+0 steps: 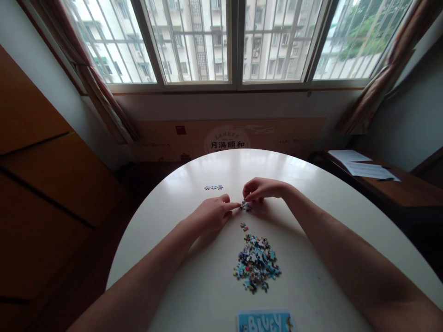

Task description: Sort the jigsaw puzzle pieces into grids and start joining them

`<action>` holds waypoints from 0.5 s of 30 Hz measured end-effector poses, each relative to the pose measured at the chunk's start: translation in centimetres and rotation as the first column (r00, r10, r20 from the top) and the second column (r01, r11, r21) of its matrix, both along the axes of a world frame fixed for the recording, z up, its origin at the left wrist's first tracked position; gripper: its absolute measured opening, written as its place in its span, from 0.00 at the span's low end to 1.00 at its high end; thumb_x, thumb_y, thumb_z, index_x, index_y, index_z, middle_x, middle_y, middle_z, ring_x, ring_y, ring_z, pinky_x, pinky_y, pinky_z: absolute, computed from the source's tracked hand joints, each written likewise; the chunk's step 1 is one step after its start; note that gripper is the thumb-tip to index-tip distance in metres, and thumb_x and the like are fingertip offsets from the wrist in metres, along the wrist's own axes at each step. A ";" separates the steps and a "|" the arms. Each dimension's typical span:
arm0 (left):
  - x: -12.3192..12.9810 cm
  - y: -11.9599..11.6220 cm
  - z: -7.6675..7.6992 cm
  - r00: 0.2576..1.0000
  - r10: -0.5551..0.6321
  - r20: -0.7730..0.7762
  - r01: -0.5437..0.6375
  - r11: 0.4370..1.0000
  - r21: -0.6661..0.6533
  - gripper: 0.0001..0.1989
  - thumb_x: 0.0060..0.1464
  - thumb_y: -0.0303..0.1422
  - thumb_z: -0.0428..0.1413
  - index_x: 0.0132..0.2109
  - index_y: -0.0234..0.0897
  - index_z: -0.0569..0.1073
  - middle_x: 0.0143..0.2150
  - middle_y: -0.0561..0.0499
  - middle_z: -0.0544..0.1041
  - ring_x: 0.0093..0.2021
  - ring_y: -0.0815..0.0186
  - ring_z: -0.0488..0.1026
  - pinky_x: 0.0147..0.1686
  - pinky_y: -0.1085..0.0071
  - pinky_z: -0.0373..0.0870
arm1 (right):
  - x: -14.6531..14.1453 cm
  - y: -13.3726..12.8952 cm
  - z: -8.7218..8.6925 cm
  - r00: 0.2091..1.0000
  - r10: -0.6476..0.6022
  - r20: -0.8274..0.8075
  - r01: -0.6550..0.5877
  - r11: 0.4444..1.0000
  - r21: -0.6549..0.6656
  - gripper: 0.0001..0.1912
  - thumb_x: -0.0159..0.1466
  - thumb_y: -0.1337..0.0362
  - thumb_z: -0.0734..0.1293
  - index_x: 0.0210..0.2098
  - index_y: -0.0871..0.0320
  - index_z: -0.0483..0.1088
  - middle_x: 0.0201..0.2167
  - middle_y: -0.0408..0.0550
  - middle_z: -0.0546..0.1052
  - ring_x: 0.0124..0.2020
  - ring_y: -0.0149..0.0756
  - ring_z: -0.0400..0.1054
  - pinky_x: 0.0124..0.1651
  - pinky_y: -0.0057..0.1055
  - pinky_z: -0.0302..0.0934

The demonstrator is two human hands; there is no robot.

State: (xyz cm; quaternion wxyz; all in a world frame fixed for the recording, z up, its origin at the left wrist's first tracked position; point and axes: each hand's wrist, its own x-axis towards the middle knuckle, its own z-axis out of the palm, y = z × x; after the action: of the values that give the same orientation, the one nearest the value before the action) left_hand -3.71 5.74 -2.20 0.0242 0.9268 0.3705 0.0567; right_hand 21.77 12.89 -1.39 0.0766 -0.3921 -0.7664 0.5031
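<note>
Two bare hands meet over a small cluster of jigsaw pieces, thin and knobbly, on the smooth white desk with its rounded edge. The cluster lies toward the desk's far edge. The left hand comes from the near left, index finger straight with its tip touching the cluster, the other fingers curled loosely; whether they grip anything cannot be told. The right hand arches in from the right, wrist bent, thumb and forefinger drawn close at the cluster's far side; whether a piece is pinched between them is too small to tell.

Nearer the far edge, left of the cluster, a short strip of pieces lies flat. Between the cluster and the desk's near edge sit a few loose pieces, one orange, then a ragged pile, its tabs and notches overlapping in blues, dark tones and touches of red. Closest to the near edge lies a rectangular blue panel lettered BLUEY in white, partly out of view.
</note>
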 end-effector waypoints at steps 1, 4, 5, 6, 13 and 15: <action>0.0 0.0 0.0 1.000 -0.004 -0.001 0.004 1.000 -0.003 0.23 0.62 0.30 0.52 0.62 0.52 0.72 0.46 0.48 0.75 0.36 0.64 0.73 0.36 0.70 0.67 | 0.3 0.2 -0.1 0.999 -0.021 -0.030 0.022 1.000 0.013 0.23 0.57 0.50 0.73 0.43 0.62 0.75 0.36 0.52 0.79 0.31 0.32 0.73 0.28 0.23 0.66; 0.0 0.1 0.0 1.000 -0.024 0.018 0.024 1.000 -0.012 0.22 0.61 0.29 0.53 0.59 0.53 0.75 0.45 0.48 0.74 0.35 0.65 0.73 0.36 0.70 0.67 | 0.7 0.8 -0.9 0.988 -0.120 -0.092 0.129 0.987 0.098 0.24 0.60 0.49 0.70 0.46 0.62 0.75 0.41 0.55 0.79 0.31 0.30 0.72 0.27 0.22 0.63; -0.1 0.1 0.0 0.999 -0.031 0.034 0.031 0.999 -0.016 0.21 0.61 0.28 0.53 0.58 0.53 0.75 0.44 0.49 0.74 0.35 0.65 0.73 0.36 0.70 0.67 | 0.6 1.0 -1.3 0.983 -0.156 -0.100 0.169 0.976 0.136 0.23 0.61 0.50 0.69 0.46 0.62 0.75 0.41 0.55 0.79 0.31 0.30 0.71 0.28 0.23 0.62; -0.1 0.1 -0.1 0.998 -0.040 0.054 0.041 0.999 -0.021 0.21 0.60 0.27 0.53 0.57 0.53 0.76 0.44 0.49 0.75 0.35 0.65 0.73 0.36 0.70 0.67 | 0.3 1.3 -1.8 0.977 -0.189 -0.102 0.205 0.962 0.178 0.21 0.61 0.52 0.69 0.45 0.62 0.76 0.40 0.54 0.79 0.30 0.30 0.71 0.29 0.24 0.63; -0.7 0.1 0.2 0.986 -0.060 0.157 0.071 0.995 -0.066 0.21 0.55 0.23 0.54 0.48 0.51 0.82 0.40 0.51 0.76 0.33 0.67 0.72 0.34 0.70 0.66 | -1.1 1.6 -3.3 0.956 -0.279 -0.090 0.286 0.823 0.491 0.12 0.59 0.61 0.71 0.41 0.57 0.80 0.39 0.48 0.79 0.36 0.34 0.69 0.41 0.30 0.62; -0.9 0.2 0.4 0.982 -0.046 0.181 0.062 0.994 -0.084 0.21 0.54 0.21 0.53 0.45 0.50 0.83 0.39 0.52 0.76 0.33 0.68 0.72 0.35 0.71 0.66 | -0.7 1.5 -3.0 0.970 -0.232 -0.071 0.234 0.816 0.529 0.10 0.59 0.61 0.71 0.40 0.56 0.81 0.38 0.47 0.79 0.35 0.33 0.69 0.40 0.29 0.62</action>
State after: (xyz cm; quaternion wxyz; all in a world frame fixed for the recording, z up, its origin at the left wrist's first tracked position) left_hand -4.62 5.91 -1.80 0.1004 0.9257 0.3435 0.1222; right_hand 21.04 14.35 -4.39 0.2447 -0.4453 -0.8219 0.2576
